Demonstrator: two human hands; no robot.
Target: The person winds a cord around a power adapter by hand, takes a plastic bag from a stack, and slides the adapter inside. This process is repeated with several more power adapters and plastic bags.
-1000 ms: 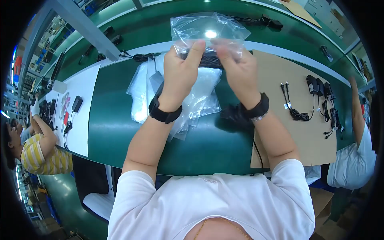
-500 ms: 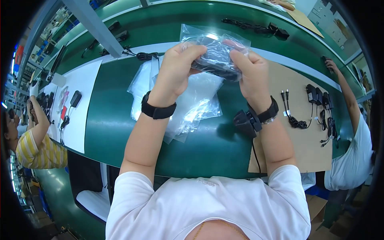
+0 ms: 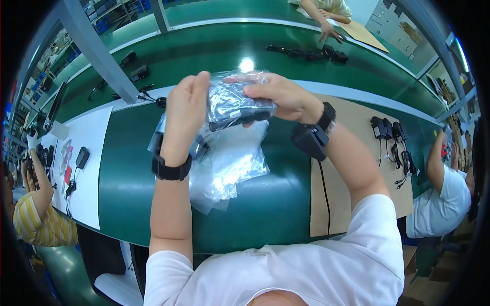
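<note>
A clear plastic bag [image 3: 232, 99] with a black item inside is held up above the bench. My right hand [image 3: 286, 97] grips its right side, thumb on the front face. At the bag's left edge is my left hand [image 3: 185, 109], slightly blurred, its fingers pressed together against the plastic and its thumb hidden. The black item [image 3: 240, 121] shows along the bag's lower edge; its exact kind is hard to make out through the glare. Below lies a loose stack of flat clear bags [image 3: 229, 171] on the green bench [image 3: 138, 173].
Cardboard [image 3: 337, 199] at right bears black power adapters [image 3: 388, 130] with cables. A white sheet [image 3: 92, 196] at left carries another adapter [image 3: 82, 157]. Beyond the ledge, a co-worker's hand [image 3: 329, 31] is near a black cable bundle [image 3: 306, 53]. Other people work at both sides.
The bag and both hands have shifted left and slightly lower in the picture. My left hand has turned from a thumb grip to the bag's side edge. A co-worker's hand has reached over the far belt.
</note>
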